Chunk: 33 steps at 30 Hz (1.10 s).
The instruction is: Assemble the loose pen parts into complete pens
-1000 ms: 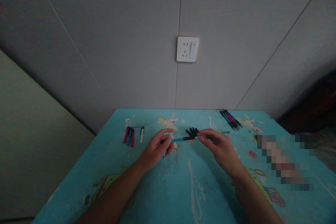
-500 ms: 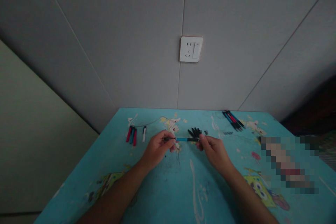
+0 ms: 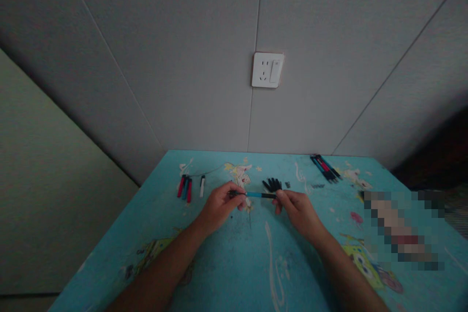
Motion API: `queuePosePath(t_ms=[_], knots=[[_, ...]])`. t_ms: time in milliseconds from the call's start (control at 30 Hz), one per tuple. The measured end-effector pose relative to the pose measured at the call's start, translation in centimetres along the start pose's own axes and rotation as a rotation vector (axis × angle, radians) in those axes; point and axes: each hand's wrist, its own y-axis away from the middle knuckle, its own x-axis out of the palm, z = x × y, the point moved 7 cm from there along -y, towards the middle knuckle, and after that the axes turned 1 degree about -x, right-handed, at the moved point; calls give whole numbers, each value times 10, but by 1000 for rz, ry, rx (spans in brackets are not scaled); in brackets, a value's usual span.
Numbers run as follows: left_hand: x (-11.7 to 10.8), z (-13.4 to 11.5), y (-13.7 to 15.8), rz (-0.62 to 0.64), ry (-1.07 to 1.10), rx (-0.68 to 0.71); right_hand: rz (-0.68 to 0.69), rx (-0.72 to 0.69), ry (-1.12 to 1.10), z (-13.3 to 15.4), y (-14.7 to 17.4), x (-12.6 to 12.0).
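Observation:
A blue pen with a black grip (image 3: 255, 195) is held level between my two hands, above the middle of the table. My left hand (image 3: 225, 200) is closed on its left end, with a dark part showing past the fingers. My right hand (image 3: 292, 203) pinches the black end on the right; the fingertips hide the tip. Just behind the right fingers lies a fanned group of black pen grips (image 3: 272, 185), with tiny dark pieces (image 3: 287, 185) beside it. To the left are red and blue pen barrels (image 3: 185, 188) and a white barrel with a dark end (image 3: 202, 186).
Several whole pens (image 3: 324, 168) lie together at the back right of the blue patterned table (image 3: 234, 263). A pixelated patch (image 3: 398, 229) covers something at the right. The grey wall with a white socket (image 3: 267, 70) rises behind the table's far edge.
The view has shifted very slightly. Both hands keep their hold on the pen in nearly the same place, and the loose parts on the table lie as before.

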Motion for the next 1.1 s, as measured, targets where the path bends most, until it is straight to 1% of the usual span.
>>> queuePosePath(t_ms=[67, 133, 233, 333, 400, 500, 533, 600, 700, 800, 867, 967, 1100], knots=[[0, 0, 0, 14, -8, 6, 24, 14, -46, -3, 0, 2], [-1, 0, -1, 7, -7, 9, 10, -22, -89, 0, -1, 0], [-5, -2, -2, -22, 7, 13, -36, -86, -70, 7, -1, -6], [-7, -4, -2, -31, 24, 27, -58, -70, -35, 7, -1, -5], [-7, -5, -2, -23, 30, 39, -36, -49, -14, 5, 0, 1], [-7, -7, -3, -12, 32, 57, 54, -14, -39, 4, 2, 13], [-8, -7, -3, -17, 33, 59, 67, -9, -69, 5, 2, 15], [-11, -7, -3, -36, 32, 55, 50, -30, -105, 9, 2, 13], [-13, -8, -4, -44, 25, 42, -9, -98, -38, 18, 2, 4], [-13, -8, -5, -57, 47, 34, 18, -134, 56, 23, 3, 5], [-14, -8, -5, -114, 109, 27, 69, -183, 112, 27, 5, 13], [-15, -8, -4, -216, 246, 3, 129, -280, 230, 35, 12, 35], [-14, -10, -2, -274, 333, -6, 213, -352, 338, 44, 22, 67]])
